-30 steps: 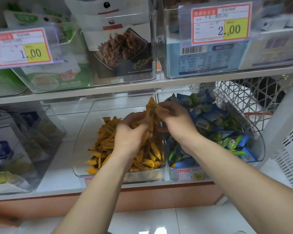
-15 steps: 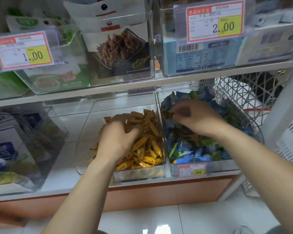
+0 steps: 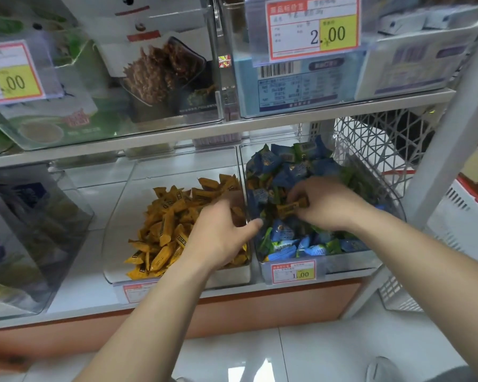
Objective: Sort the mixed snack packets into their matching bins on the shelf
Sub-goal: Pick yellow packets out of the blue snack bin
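Right hand (image 3: 329, 205) is pinching an orange packet (image 3: 289, 207) over the blue-and-green bin (image 3: 351, 267), at 3 o'clock of the orange bin (image 3: 116, 224). Left hand (image 3: 218, 235), fingers loosely curled, is resting on the orange packets (image 3: 166, 227).

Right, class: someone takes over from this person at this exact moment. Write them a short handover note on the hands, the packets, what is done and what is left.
Right hand: in the blue-and-green bin, pinching a stray orange packet.
Left hand: resting over the orange pile in the orange bin; its grip is unclear.
Done: most orange packets sit together.
Left: move the pinched packet over, then check the blue-and-green pile for more strays.
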